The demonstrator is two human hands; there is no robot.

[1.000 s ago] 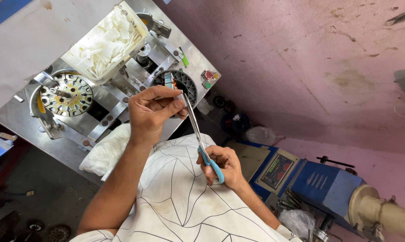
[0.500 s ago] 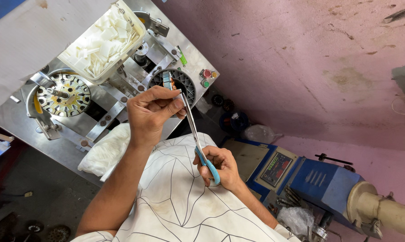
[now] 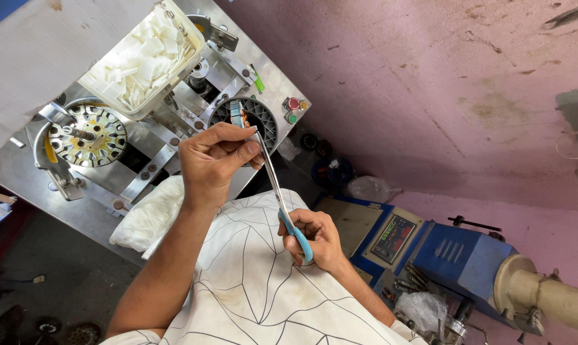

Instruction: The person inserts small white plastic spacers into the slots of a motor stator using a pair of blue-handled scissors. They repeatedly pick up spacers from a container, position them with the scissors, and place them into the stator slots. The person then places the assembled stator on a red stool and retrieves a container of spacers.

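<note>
- The left hand [image 3: 215, 160] is curled into a narrow pinch, thumb against fingertips, gripping a small blue-and-copper piece [image 3: 237, 115] that pokes up above the knuckles.
- The right hand [image 3: 317, 239] is wrapped around the teal plastic handles of a pair of scissors [image 3: 282, 204]; its fingers are closed through the loops.
- The scissors' long, thin steel blades slant up from the right hand to the left hand's fingertips, where their tips meet the pinched piece; whether the blades are parted cannot be told.
- Both hands sit over a lap covered by white cloth [image 3: 257, 287] printed with thin dark lines, smooth and slightly stained.
- Behind the left hand stands a brushed-metal machine table [image 3: 78, 204], with a round black slotted ring [image 3: 257, 118] just beyond the pinched piece.
- A circular stator core [image 3: 87, 134], yellowish with radial slots, sits in a metal clamp to the left.
- A translucent plastic tub [image 3: 145, 54] holds a heap of white paper slips.
- A white plastic bag [image 3: 148, 214] lies by the table edge.
- A blue machine [image 3: 455, 255] with a panel stands against the pink, scuffed wall [image 3: 429, 83].
</note>
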